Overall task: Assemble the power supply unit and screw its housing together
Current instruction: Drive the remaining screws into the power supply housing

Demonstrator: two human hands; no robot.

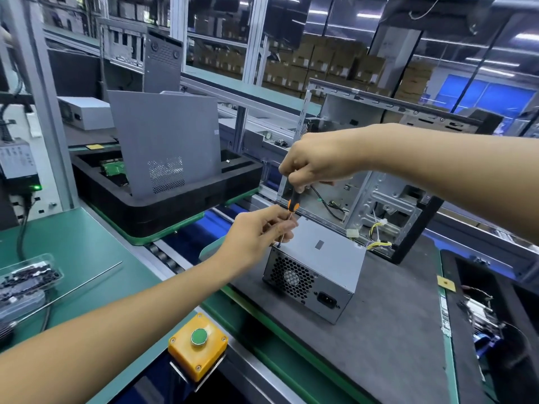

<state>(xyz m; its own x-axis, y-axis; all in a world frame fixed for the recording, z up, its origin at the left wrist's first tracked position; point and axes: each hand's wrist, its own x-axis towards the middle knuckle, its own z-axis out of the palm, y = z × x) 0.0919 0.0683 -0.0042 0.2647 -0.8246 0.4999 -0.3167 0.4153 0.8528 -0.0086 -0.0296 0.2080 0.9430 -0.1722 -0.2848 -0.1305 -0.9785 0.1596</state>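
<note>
A silver metal power supply unit with a honeycomb fan grille (315,275) is set on a dark grey mat (379,330) that covers a green-edged pallet, just in front of an open bare-metal computer case (376,182). A bundle of yellow and black wires (377,244) is seen running from the unit's far end towards the case. A screwdriver with a black and orange handle (292,204) is held almost upright above the unit's near top corner; its handle top is gripped by the right hand (315,163), closed around it from above. The thin shaft is pinched between the fingertips of the left hand (259,233), and the tip is placed at the corner of the housing. Whether a screw sits under the tip cannot be told. A yellow box with a green push button (198,345) is mounted at the near edge of the conveyor. A clear plastic tray of dark screws (26,278) is laid on the green bench at the left.
</note>
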